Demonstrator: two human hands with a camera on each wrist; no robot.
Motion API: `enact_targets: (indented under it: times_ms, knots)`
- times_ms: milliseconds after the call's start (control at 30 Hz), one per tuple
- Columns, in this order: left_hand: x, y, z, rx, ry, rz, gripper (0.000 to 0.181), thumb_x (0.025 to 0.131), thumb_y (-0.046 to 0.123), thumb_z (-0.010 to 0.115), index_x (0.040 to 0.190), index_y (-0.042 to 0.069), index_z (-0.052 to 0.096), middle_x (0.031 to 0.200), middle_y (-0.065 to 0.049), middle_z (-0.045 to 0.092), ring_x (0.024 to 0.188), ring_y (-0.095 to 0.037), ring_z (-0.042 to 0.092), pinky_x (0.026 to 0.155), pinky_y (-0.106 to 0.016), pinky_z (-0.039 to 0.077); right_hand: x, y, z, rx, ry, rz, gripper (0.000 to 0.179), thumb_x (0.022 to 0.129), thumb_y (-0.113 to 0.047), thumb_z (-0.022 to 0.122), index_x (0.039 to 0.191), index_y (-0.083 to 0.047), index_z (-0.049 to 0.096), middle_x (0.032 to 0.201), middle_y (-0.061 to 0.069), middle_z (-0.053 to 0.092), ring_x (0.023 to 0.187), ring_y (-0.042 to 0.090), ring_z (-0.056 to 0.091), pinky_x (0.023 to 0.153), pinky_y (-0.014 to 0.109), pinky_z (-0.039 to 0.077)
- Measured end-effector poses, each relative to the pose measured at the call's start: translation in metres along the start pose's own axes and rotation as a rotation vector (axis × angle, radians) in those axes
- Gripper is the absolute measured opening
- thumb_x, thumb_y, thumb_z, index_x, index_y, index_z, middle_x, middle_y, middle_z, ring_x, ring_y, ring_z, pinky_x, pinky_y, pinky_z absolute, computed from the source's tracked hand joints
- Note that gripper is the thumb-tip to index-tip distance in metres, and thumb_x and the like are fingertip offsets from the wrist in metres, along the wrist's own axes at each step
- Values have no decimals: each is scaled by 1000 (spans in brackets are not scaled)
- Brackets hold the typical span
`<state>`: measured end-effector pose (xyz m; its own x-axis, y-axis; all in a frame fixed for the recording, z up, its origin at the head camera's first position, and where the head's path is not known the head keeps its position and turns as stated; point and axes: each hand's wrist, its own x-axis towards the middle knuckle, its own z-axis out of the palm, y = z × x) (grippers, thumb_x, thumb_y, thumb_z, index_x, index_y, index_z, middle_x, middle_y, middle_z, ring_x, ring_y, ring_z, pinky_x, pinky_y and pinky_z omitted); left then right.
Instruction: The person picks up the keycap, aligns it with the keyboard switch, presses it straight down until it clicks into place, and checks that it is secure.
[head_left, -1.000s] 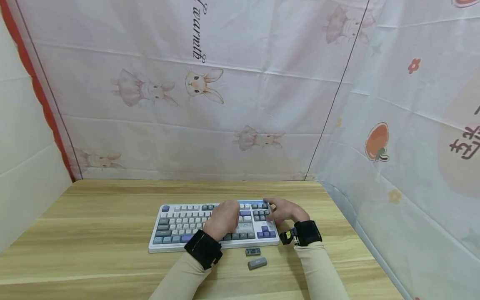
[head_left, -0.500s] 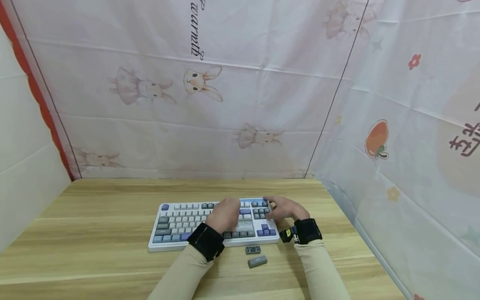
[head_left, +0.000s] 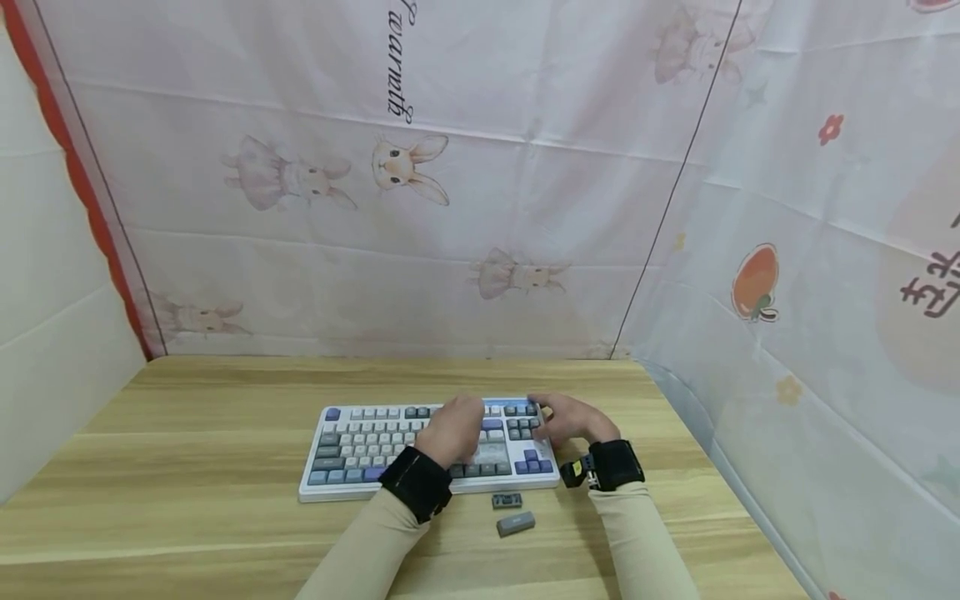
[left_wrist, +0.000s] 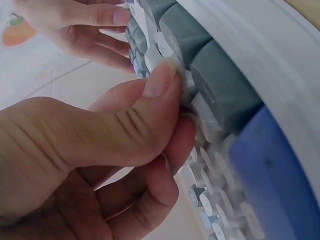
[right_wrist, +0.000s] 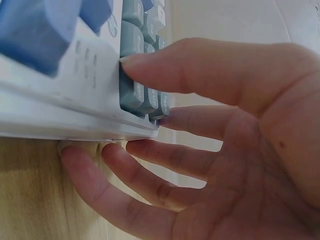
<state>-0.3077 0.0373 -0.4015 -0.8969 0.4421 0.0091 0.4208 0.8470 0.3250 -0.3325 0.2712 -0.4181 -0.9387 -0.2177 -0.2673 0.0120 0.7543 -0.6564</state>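
Observation:
A white keyboard (head_left: 352, 492) with grey, white and purple keys lies on the wooden table. My left hand (head_left: 452, 429) is over its right-middle part, fingers curled. In the left wrist view, that thumb (left_wrist: 161, 82) and the forefinger pinch a small pale piece (left_wrist: 188, 86) among the keys, mostly hidden by the fingertips. Beside them, a pale patch (head_left: 491, 454) shows no keycaps. My right hand (head_left: 572, 419) grips the keyboard's far right end. Its thumb (right_wrist: 160, 70) presses on the grey keys; the other fingers lie along the side edge.
Two loose pieces lie in front of the keyboard: a long grey keycap (head_left: 515, 524) and, behind it, a small dark keycap-like piece (head_left: 506, 501) with its hollow side up. Printed cloth (head_left: 480, 208) hangs behind and to the right of the table (head_left: 225, 533).
The left wrist has shifted slightly forward and right while its fingers stay at the same part of the keyboard. The right hand and the loose pieces have not moved.

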Motion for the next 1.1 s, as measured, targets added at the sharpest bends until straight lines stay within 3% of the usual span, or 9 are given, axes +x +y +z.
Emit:
enact_targets:
  times_ms: [167,367,633,833,1000,1100]
  knots:
    - [-4,-5,5,-22,-11,20,33,88,-14,65,67,10,54,64,-1,37,59,-15,32,53,-30,28,0,1,2,-62,8,-19,78,90,-6,76,159,-6,38,150,21,51,118,29,61,100,49,53]
    - [-7,-7,1,-34,-16,52,47,85,-14,66,56,15,43,59,1,36,56,-14,28,51,-28,27,1,0,1,-41,-2,-19,79,90,-5,75,159,-6,38,149,22,52,117,30,62,96,47,55]
    - [-13,-8,-2,-39,48,105,45,77,-18,66,49,12,49,52,4,38,53,-12,29,50,-26,26,4,0,1,-42,1,-17,79,90,-5,75,159,-6,38,149,21,51,117,29,61,94,45,55]
    - [-15,-8,-1,-49,73,103,32,78,-14,73,57,9,66,58,2,56,54,-12,41,52,-26,35,3,2,3,-90,6,-32,78,89,-5,76,158,-5,39,152,21,49,118,29,60,96,46,55]
    - [-17,-7,-7,-71,74,99,20,79,-6,81,74,11,72,75,1,65,64,-14,53,60,-30,45,1,3,0,-32,-11,-24,79,90,-6,75,159,-5,36,150,25,50,119,31,61,92,45,56]
    - [-18,-5,-11,-91,64,117,14,83,1,81,80,12,72,79,-1,66,66,-14,52,64,-32,44,1,3,-2,-8,-22,-19,80,91,-6,74,160,-6,35,149,25,52,118,32,63,90,43,57]
